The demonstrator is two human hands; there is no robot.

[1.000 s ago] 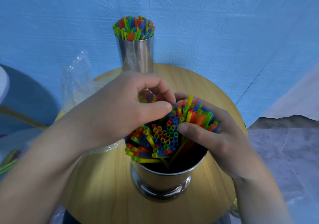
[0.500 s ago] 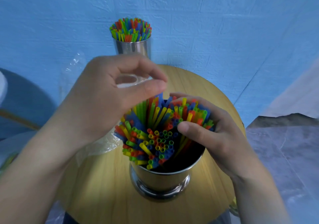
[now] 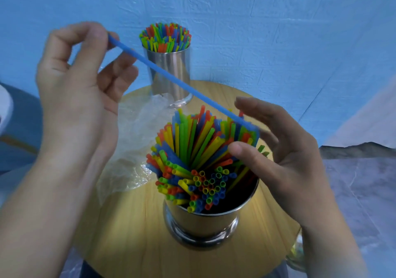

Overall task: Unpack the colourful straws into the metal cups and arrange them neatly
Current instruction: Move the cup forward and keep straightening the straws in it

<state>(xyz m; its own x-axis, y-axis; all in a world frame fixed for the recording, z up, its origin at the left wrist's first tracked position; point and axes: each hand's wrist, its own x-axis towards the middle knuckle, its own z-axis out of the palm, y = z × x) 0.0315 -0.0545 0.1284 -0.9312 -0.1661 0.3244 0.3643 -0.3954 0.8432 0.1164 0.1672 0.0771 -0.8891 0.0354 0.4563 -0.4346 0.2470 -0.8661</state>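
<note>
From the head view, my left hand (image 3: 79,89) is raised over the left side of the round wooden worktop (image 3: 132,224), thumb and forefinger pinching the top end of one blue straw (image 3: 171,78) while the other fingers hang loosely curled. The straw slants down to the right, passing in front of the far cup (image 3: 169,63), and its lower end lies on the straw tops beside my right hand (image 3: 278,159). That hand is wide and relaxed – fingers spread, thumb touching the bundle of straws (image 3: 192,149) on its right side, gripping nothing. The bundle stands in the near cup (image 3: 203,224), fanned out and leaning, with a dark gap on the cup's right. The far cup stands upright by the blue wall (image 3: 278,31), packed with more straws (image 3: 165,36). A crumpled clear wrapper (image 3: 137,132) lies on the worktop between my left arm and the two cups.
</note>
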